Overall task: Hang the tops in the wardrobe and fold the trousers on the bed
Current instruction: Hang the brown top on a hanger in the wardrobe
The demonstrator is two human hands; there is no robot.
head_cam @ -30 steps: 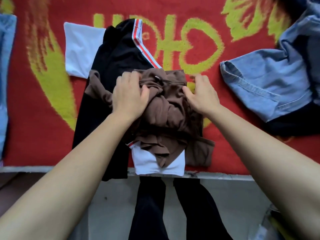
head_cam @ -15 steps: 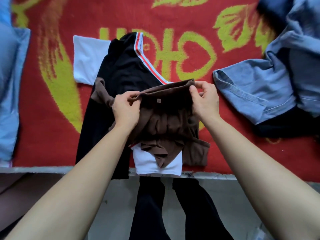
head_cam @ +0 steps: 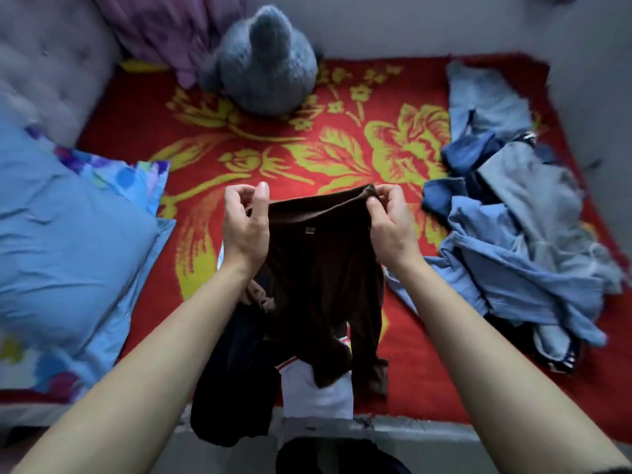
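Brown garment (head_cam: 325,268) held up at frame centre, top edge stretched between both hands, rest hanging down. Lower end overlaps black-and-white top (head_cam: 232,378), which lies at 6 o'clock over bed edge.

Left hand (head_cam: 244,230) pinches left corner of top edge, thumb raised, fingers curled. Right hand (head_cam: 390,227) pinches right corner.

Red blanket (head_cam: 143,124), yellow flower pattern, covers bed. Blue clothes pile (head_cam: 513,234) at 3 o'clock. Blue pillow (head_cam: 68,234) at 9 o'clock. Grey plush toy (head_cam: 266,63) at 12 o'clock, purple pillow (head_cam: 164,29) just beside it at 11 o'clock.

Head-worn view; steeply downward, close above bed (head_cam: 136,111)
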